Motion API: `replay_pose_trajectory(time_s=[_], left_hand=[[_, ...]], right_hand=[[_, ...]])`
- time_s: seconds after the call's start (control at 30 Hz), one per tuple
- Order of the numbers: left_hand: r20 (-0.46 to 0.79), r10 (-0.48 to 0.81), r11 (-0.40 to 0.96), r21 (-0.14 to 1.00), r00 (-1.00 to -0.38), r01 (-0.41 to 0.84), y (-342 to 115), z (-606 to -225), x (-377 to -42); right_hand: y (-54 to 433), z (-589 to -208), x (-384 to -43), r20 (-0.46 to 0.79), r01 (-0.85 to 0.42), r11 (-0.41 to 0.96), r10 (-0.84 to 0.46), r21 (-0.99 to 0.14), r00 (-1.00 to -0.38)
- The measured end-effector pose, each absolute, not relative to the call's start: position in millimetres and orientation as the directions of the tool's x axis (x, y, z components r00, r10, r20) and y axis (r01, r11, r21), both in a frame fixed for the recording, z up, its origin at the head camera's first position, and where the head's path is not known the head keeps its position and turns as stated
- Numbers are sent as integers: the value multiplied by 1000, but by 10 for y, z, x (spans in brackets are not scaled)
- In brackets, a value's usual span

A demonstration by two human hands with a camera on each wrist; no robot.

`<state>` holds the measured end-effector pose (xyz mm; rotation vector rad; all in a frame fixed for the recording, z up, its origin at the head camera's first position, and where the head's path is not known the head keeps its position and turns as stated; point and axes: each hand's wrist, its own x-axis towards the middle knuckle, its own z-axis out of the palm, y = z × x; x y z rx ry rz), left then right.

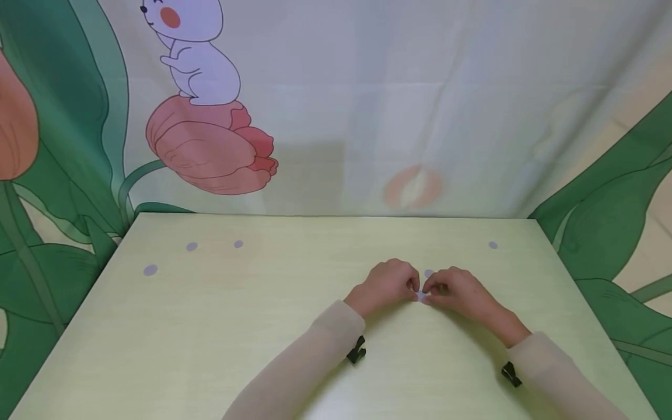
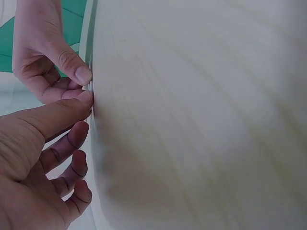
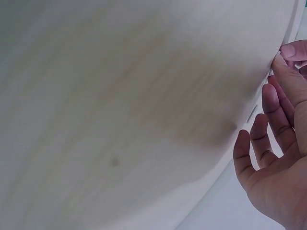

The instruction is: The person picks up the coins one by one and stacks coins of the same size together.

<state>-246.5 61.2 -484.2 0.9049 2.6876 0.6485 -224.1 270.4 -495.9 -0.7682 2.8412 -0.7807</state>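
Observation:
Low over the table, a small pale purple disc (image 1: pixel 421 297) is pinched between both hands. My left hand (image 1: pixel 387 284) grips its left side with thumb and forefinger. On the opposite side, the right hand (image 1: pixel 463 293) pinches it the same way. The thumbs nearly meet in the left wrist view, where the left hand (image 2: pixel 36 158) has its other fingers bent and spread, and the disc is mostly hidden. In the right wrist view the right hand (image 3: pixel 280 139) holds its remaining fingers loosely curved above the wood. Another purple disc (image 1: pixel 429 273) lies just behind the fingertips.
Several more purple discs lie on the pale wooden table (image 1: pixel 236 326): one disc (image 1: pixel 493 245) at back right, others such as this disc (image 1: pixel 150 270) at back left. A printed curtain (image 1: pixel 325 105) hangs behind the far edge. Black clips (image 1: pixel 357 350) show beneath the sleeves.

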Motion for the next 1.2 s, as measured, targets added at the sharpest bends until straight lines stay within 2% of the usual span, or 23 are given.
replay_pose_trajectory(time_s=[0.33, 0.87, 1.2], left_hand=[[-72, 610, 720, 465, -789, 515, 475, -4774, -2458], [-76, 588, 712, 523, -806, 470, 337, -4827, -2467], [-89, 558, 725, 536, -825, 433, 236, -4803, -2449]], right_hand=[[2582, -4934, -2282, 114, -538, 700, -556, -470, -823], [2433, -4940, -2341, 76, -531, 697, -570, -482, -818], [2325, -4933, -2346, 94, -546, 680, -581, -489, -808]])
